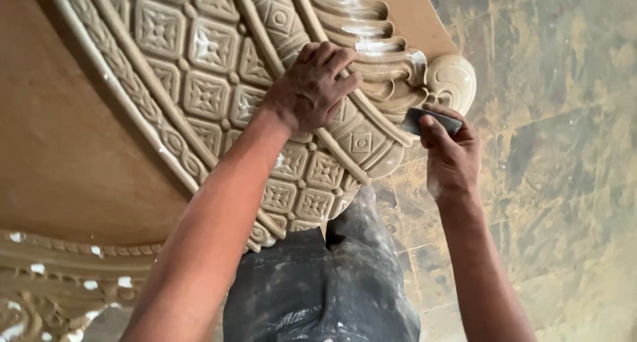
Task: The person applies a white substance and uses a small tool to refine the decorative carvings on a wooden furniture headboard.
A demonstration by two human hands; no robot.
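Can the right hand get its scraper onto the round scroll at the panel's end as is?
Probably yes. The right hand holds the flat scraper right beside the scroll, with nothing between them; the left hand rests further in on the carved panel.

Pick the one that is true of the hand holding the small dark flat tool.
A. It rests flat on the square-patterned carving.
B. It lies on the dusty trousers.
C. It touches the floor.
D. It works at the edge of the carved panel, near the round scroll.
D: the right hand pinches the dark flat tool against the carved panel edge just below the round scroll, while the left hand rests on the carving.
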